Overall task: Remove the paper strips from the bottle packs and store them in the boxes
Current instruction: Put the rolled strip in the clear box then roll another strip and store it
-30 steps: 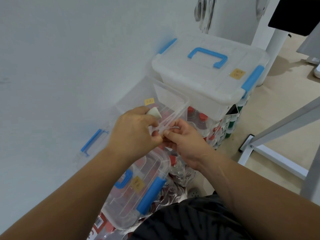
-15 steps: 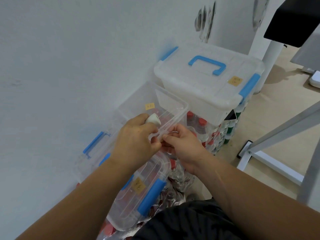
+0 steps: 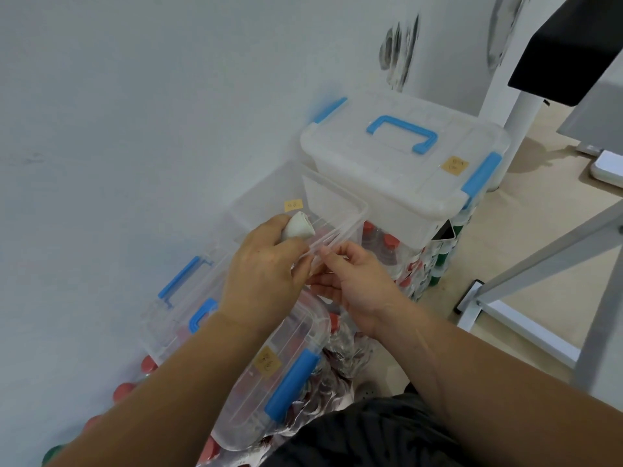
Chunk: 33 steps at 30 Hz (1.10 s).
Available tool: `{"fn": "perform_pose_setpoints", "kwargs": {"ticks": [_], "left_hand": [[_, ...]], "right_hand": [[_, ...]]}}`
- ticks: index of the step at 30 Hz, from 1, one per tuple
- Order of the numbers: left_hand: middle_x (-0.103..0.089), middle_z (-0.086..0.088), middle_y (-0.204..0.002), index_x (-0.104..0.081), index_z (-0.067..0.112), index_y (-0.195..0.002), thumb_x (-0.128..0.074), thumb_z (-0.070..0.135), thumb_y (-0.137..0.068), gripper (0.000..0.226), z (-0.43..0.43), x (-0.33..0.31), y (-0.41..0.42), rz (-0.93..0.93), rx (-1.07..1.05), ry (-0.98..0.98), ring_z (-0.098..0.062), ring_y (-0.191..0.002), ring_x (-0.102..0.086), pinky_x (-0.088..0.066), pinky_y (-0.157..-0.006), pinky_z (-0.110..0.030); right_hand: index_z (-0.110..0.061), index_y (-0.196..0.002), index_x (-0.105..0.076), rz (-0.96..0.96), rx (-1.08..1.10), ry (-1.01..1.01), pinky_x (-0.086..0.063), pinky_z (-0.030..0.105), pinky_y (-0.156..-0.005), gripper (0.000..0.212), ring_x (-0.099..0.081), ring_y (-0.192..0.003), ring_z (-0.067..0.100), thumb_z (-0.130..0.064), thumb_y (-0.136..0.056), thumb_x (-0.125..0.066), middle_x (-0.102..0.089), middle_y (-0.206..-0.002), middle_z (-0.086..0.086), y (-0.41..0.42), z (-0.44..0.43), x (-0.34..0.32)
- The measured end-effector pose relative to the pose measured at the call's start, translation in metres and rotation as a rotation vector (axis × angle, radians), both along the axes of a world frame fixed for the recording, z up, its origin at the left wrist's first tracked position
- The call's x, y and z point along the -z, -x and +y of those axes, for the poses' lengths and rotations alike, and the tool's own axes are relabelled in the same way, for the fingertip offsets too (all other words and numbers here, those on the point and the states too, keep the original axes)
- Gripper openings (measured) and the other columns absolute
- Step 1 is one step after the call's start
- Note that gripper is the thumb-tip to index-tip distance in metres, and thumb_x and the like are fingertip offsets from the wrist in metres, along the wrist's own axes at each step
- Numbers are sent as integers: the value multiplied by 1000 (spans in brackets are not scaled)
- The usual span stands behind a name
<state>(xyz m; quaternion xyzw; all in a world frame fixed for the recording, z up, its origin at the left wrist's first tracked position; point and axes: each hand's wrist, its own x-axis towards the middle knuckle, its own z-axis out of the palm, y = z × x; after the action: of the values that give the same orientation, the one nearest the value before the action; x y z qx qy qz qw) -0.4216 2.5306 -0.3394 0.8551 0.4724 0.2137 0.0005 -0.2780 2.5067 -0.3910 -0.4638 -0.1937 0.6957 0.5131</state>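
My left hand (image 3: 263, 274) is closed around a rolled white paper strip (image 3: 298, 228), whose end sticks out above my thumb. The same hand presses against the near rim of an open clear box (image 3: 357, 210) with a yellow label. My right hand (image 3: 357, 284) pinches that rim from the right, its fingertips touching my left hand. Bottle packs with red caps (image 3: 381, 242) stand under and behind the box, wrapped in clear film.
A closed clear box with blue latches (image 3: 290, 382) lies below my hands on more bottles. A larger white box with a blue handle (image 3: 401, 156) sits on bottle packs at the back. The wall is on the left, grey frame legs (image 3: 539, 264) on the right.
Both hands stay together at the clear box's rim. The view has shifted, so more of the lower box and the red caps at bottom left shows.
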Motion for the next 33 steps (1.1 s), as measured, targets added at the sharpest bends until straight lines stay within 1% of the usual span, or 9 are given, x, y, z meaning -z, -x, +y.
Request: {"fn": "perform_pose_setpoints", "kwargs": {"ticks": [4,7,14,21,24,26,28,30,33], "left_hand": [[-68,-17,-114,-77,6,-94,-76,16,-86,14,2,-5,4,-29,14,-35,-32,-96,-66,-58,-81,-41],[-67,-16,-113,-77,4,-92,-73,18,-87,15,3,-14,4,-55,3,-70,-31,-96,-65,-57,-83,-38],[-66,-18,-107,-73,-1,-86,-63,17,-91,21,13,-39,-5,-39,-14,-164,-34,-88,-61,-54,-72,-40],[-65,-22,-104,-69,-4,-80,-67,7,-89,14,15,-53,-11,0,-5,-239,-36,-84,-59,-53,-68,-43],[-65,-22,-106,-68,-4,-78,-68,5,-88,13,17,-59,-12,29,-32,-252,-36,-86,-59,-54,-66,-45],[-65,-23,-109,-69,-4,-78,-69,6,-87,13,13,-60,-14,41,-39,-261,-37,-88,-61,-56,-67,-46],[-66,-24,-111,-69,-5,-79,-69,7,-87,14,7,-64,-17,42,-56,-273,-38,-90,-62,-57,-69,-45],[-66,-23,-114,-70,-4,-83,-68,9,-89,15,3,-71,-17,18,-89,-285,-38,-93,-62,-57,-72,-44],[-66,-21,-117,-72,-3,-87,-70,11,-91,14,2,-83,-17,-19,-141,-317,-38,-97,-63,-57,-77,-42]], "right_hand": [[-12,-88,-61,-26,5,24,-58,28,-60,15,-74,-72,26,-20,-100,-64,-72,-80,13,2,1,-4],[-10,-88,-61,-32,-18,37,-59,29,-60,15,-75,-70,25,-15,-102,-61,-72,-78,12,3,0,-7],[-5,-97,-56,-46,-45,88,-64,38,-69,11,-75,-72,30,-14,-103,-56,-67,-85,20,6,1,-9],[-5,-93,-58,-73,-70,97,-63,39,-69,14,-76,-79,34,-14,-104,-56,-68,-86,19,2,0,-10],[-4,-96,-58,-74,-86,91,-64,45,-76,13,-76,-81,36,-13,-104,-55,-68,-86,20,2,1,-10],[-3,-97,-57,-70,-99,98,-63,52,-83,11,-76,-82,36,-12,-104,-55,-69,-83,17,2,1,-11],[-3,-100,-58,-75,-112,104,-61,55,-85,11,-76,-85,37,-13,-104,-55,-69,-82,16,0,2,-12],[-5,-96,-59,-71,-101,115,-62,54,-86,12,-75,-90,40,-13,-104,-54,-71,-81,15,-4,4,-14],[-8,-88,-60,-72,-112,118,-63,49,-83,17,-75,-87,38,-12,-104,-55,-72,-72,9,-10,6,-14]]}}
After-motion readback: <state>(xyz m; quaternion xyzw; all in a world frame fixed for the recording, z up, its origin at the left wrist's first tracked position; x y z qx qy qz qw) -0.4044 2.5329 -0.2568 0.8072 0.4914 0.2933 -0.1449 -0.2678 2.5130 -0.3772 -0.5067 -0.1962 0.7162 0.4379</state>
